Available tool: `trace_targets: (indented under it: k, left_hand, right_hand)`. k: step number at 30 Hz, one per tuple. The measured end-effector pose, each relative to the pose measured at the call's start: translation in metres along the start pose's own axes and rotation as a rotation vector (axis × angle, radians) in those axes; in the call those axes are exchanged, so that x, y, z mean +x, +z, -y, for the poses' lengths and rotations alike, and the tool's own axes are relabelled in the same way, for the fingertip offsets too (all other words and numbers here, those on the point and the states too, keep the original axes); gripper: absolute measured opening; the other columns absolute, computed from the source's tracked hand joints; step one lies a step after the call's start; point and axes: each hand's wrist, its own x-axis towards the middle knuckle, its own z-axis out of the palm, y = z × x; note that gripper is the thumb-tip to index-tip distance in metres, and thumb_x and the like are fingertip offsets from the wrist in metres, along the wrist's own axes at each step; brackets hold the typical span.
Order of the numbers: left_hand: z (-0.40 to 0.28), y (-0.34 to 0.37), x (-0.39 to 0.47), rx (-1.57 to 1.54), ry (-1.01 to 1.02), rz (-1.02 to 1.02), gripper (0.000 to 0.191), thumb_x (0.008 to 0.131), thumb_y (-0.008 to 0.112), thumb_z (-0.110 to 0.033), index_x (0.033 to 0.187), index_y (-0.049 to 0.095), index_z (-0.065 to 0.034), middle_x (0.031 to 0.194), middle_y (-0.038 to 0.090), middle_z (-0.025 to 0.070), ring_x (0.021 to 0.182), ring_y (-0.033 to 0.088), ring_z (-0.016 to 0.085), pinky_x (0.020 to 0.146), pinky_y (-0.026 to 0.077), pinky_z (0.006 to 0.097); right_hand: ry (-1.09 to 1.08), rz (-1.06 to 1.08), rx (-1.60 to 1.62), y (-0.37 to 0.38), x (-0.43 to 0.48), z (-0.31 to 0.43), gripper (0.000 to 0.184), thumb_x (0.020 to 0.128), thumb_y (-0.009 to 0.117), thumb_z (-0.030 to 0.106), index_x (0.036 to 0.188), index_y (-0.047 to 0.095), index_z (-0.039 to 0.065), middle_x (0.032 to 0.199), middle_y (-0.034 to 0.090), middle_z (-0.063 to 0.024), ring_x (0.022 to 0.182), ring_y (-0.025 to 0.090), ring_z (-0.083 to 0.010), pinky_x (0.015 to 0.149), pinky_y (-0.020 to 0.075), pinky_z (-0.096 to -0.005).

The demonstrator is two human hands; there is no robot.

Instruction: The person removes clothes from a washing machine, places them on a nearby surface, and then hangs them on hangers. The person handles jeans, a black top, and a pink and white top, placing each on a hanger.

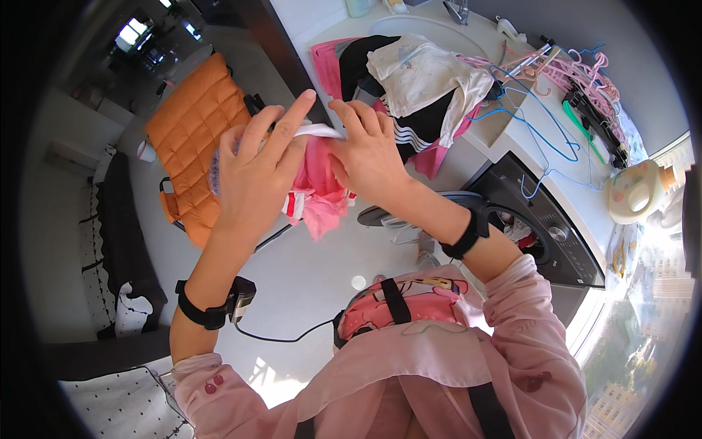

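Both hands are raised in front of me on a pink garment (316,170) with a white strip (320,130) along its top. My left hand (263,170) grips its left side, index finger extended. On the other side my right hand (370,151) pinches the strip's right end between thumb and fingers. The thin pink cloth hangs below, beside a red-and-white part (294,204); whether that belongs to the same garment I cannot tell. A grey-purple knitted item (214,171) shows partly behind my left hand.
An orange quilted chair (192,131) stands behind at left. A heap of clothes (422,77) lies on the sink counter, near blue hangers (540,129) and pink hangers (587,77). Below, the washing machine (570,249) has its round door (378,216) swung out. A detergent bottle (633,184) stands at right.
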Motion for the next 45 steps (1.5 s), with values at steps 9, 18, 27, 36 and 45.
trace_targets:
  k: [9, 18, 27, 36, 45]
  left_hand:
    - [0.071, -0.037, -0.071, 0.19, -0.323, 0.354, 0.023, 0.072, 0.061, 0.0, 0.092, 0.07, -0.0063, 0.126, 0.058, 0.0067, 0.118, 0.05, 0.023, 0.095, 0.038, 0.0428]
    - [0.019, 0.013, -0.121, -0.391, -0.399, 0.261, 0.03, 0.066, 0.05, 0.014, 0.088, 0.065, 0.0009, 0.124, 0.057, 0.0138, 0.114, 0.048, 0.034, 0.096, 0.04, 0.0395]
    - [-0.012, 0.005, -0.082, -0.542, -0.188, 0.257, 0.035, 0.067, 0.047, 0.014, 0.095, 0.064, 0.0039, 0.11, 0.058, 0.0135, 0.104, 0.051, 0.034, 0.087, 0.043, 0.0395]
    - [-0.033, -0.017, -0.04, -0.553, -0.219, 0.148, 0.03, 0.07, 0.043, 0.011, 0.096, 0.058, 0.0096, 0.112, 0.059, 0.0162, 0.1, 0.052, 0.035, 0.088, 0.043, 0.0399]
    - [-0.033, 0.008, -0.003, -0.491, -0.348, 0.156, 0.029, 0.069, 0.043, 0.011, 0.095, 0.057, 0.0106, 0.116, 0.058, 0.0178, 0.106, 0.053, 0.036, 0.094, 0.041, 0.0403]
  right_hand:
    - [-0.115, 0.081, -0.254, -0.022, 0.04, -0.009, 0.016, 0.062, 0.066, 0.007, 0.077, 0.071, 0.006, 0.131, 0.05, -0.014, 0.122, 0.042, -0.0312, 0.089, 0.0398, -0.0463]
    - [0.068, 0.443, -0.162, -0.036, -0.045, 0.014, 0.01, 0.066, 0.063, 0.013, 0.071, 0.067, 0.006, 0.096, 0.064, -0.005, 0.099, 0.059, -0.0224, 0.092, 0.0412, -0.038]
    - [0.482, 0.425, 0.114, -0.058, -0.102, 0.014, 0.018, 0.065, 0.064, 0.003, 0.082, 0.068, 0.002, 0.103, 0.063, -0.0106, 0.103, 0.053, -0.0286, 0.086, 0.0443, -0.036]
    - [0.478, 0.391, 0.903, -0.124, -0.149, -0.056, 0.023, 0.085, 0.063, 0.012, 0.103, 0.068, 0.0, 0.088, 0.069, -0.0106, 0.085, 0.064, -0.0174, 0.077, 0.0503, -0.0294]
    - [0.804, -0.131, -0.05, -0.251, -0.167, -0.193, 0.009, 0.082, 0.063, 0.004, 0.087, 0.068, -0.003, 0.082, 0.069, -0.0138, 0.074, 0.066, -0.0246, 0.068, 0.0523, -0.0324]
